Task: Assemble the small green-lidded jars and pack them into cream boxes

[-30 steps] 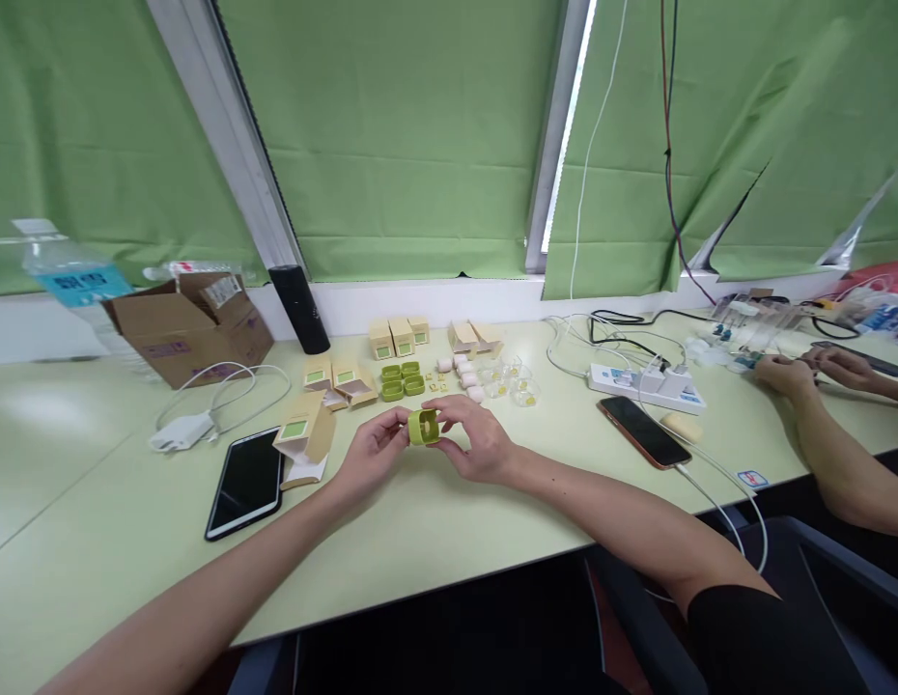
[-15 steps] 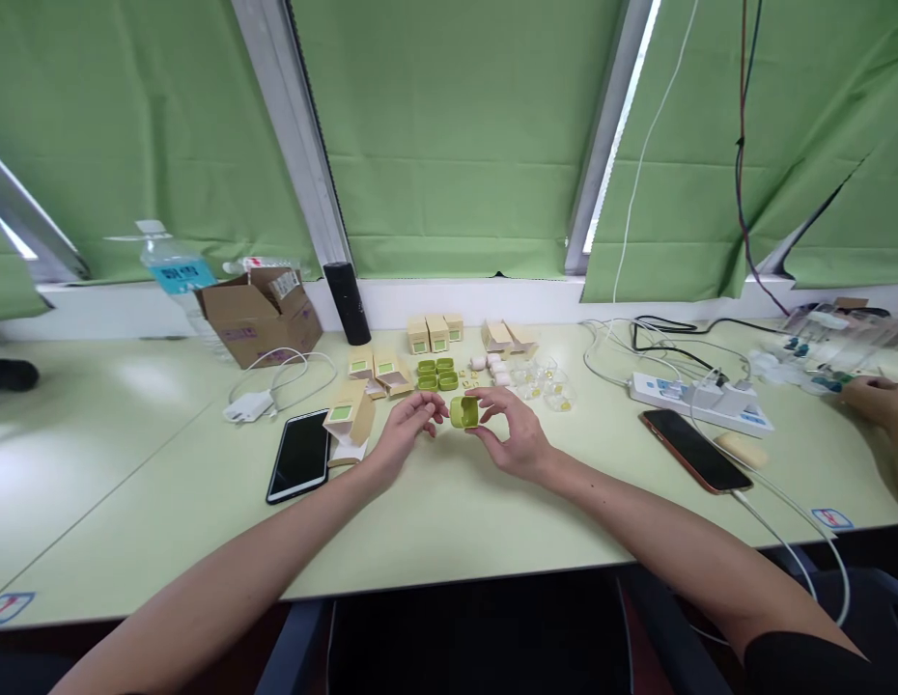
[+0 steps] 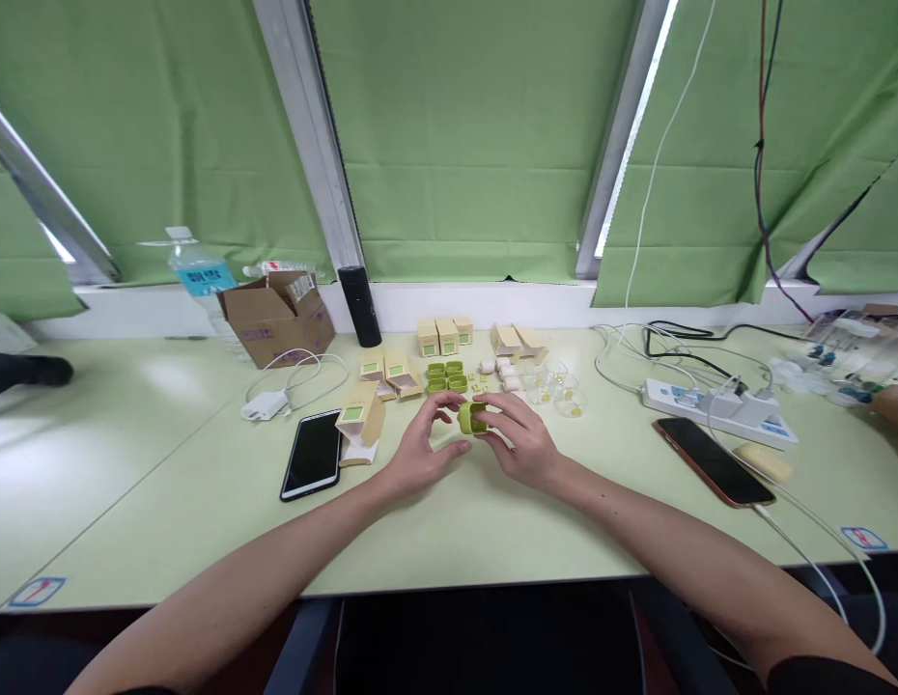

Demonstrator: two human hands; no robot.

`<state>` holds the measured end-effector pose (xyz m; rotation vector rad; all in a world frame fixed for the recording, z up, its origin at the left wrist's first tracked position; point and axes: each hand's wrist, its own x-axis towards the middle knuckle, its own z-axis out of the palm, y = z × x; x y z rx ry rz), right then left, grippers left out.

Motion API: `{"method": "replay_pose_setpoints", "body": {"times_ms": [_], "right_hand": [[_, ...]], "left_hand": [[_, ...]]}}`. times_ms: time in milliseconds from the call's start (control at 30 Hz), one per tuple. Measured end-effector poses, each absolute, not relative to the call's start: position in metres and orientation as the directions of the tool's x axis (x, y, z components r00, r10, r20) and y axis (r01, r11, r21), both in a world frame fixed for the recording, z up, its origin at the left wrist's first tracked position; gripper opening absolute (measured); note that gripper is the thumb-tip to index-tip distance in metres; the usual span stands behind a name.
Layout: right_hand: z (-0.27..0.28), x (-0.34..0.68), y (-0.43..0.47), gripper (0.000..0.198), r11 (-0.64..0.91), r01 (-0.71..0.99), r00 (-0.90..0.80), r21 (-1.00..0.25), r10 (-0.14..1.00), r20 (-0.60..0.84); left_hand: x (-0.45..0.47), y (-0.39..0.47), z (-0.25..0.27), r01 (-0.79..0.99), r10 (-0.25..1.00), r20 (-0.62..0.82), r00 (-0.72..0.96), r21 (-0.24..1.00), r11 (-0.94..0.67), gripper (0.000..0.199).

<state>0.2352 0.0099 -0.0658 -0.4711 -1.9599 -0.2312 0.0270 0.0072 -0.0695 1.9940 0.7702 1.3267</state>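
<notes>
A small olive-green plastic cup (image 3: 472, 417), hollow and rounded-square, is held just above the table between the thumb and fingers of my right hand (image 3: 521, 439). To its left is my left hand (image 3: 420, 454), thumb and forefinger spread on either side of the cup; whether a fingertip touches it I cannot make out. Behind the hands sit several matching green cups (image 3: 447, 376) in a block. Beside these lie tiny yellow pieces (image 3: 479, 383), pale pink rolls (image 3: 503, 370) and clear plastic covers (image 3: 557, 389).
Small cream cartons (image 3: 445, 336) stand at the back, and an opened carton (image 3: 362, 420) lies by a tablet-like phone (image 3: 313, 456). Further left are a charger (image 3: 265, 405) and a cardboard box (image 3: 279, 323). Rightward are a power strip (image 3: 720, 413), another phone (image 3: 712, 461) and another person's hand (image 3: 894, 405).
My left hand has opened wider and come round the cup's left side. The fingers of my right hand have shifted over the cup. The view has swung slightly left.
</notes>
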Motion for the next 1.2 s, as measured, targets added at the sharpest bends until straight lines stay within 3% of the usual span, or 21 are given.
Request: {"method": "replay_pose_setpoints", "body": {"times_ms": [600, 867, 1200], "right_hand": [[-0.0649, 0.2305, 0.0061, 0.034, 0.906, 0.422, -0.410, 0.030, 0.162, 0.898], [-0.0682, 0.2325, 0.0097, 0.022, 0.909, 0.417, -0.385, 0.009, 0.168, 0.907], [-0.0694, 0.2316, 0.0069, 0.026, 0.907, 0.415, -0.396, -0.065, 0.245, 0.885]], "left_hand": [[0.0273, 0.0032, -0.0658, 0.242, 0.717, 0.643, 0.269, 0.675, -0.697, 0.038], [0.0282, 0.0023, -0.0671, 0.256, 0.724, 0.632, 0.277, 0.677, -0.690, 0.040], [0.0288, 0.0019, -0.0673, 0.272, 0.715, 0.649, 0.261, 0.661, -0.699, 0.039]]}}
